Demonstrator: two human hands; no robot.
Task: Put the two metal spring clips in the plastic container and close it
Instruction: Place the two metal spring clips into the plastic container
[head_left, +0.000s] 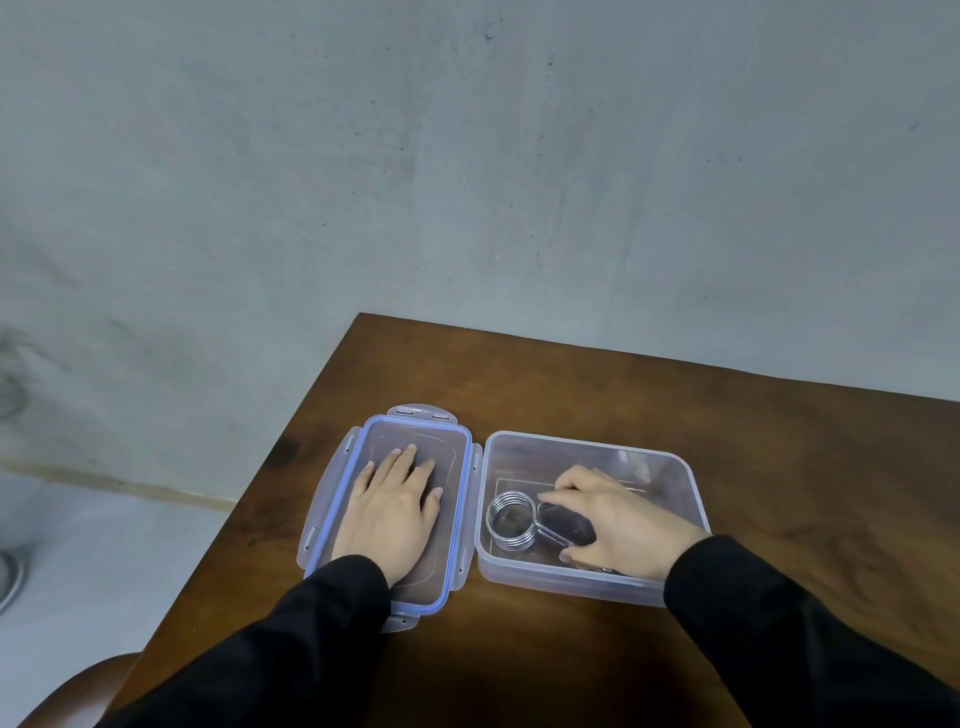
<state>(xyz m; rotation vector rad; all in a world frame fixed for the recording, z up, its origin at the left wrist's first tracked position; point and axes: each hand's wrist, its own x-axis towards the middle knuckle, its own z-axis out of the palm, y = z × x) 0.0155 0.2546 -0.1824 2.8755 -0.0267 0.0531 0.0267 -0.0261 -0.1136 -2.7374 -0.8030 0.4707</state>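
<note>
Currently the right hand (618, 519) is inside the clear plastic container (691, 483), at centre right of the frame, with fingers curled around the handles of a metal spring clip (511, 521). The clip's coil rests at the lower left of the container interior, near the left wall. Whether the fingers are pinching the handles or merely touching them cannot be determined. A second clip is not clearly visible; a small metallic glint shows under the right wrist, but it cannot be identified.

The left hand (397, 512) lies flat, fingers spread, on the lid (457, 452), which lies just beside the container's left wall on the wooden table (571, 374). It grips nothing.

Probable faults from this point:
- Clip handles standing above the rim would block the lid from seating. Cause: clip left propped on its coil rather than lying flat.
- Container sliding on the table when the clip is released or when the latches are pressed. Cause: no hand steadies the container body.
- Latch flaps trapped beneath the lid edge. Cause: flaps not folded outward before closure.

Appearance of the clip: bright polished steel wire, wound in several tight turns into a round open coil, with two wire handles running rightward under the fingers. The container is translucent and rectangular; the lid carries a blue seal and four hinged flaps.
</note>
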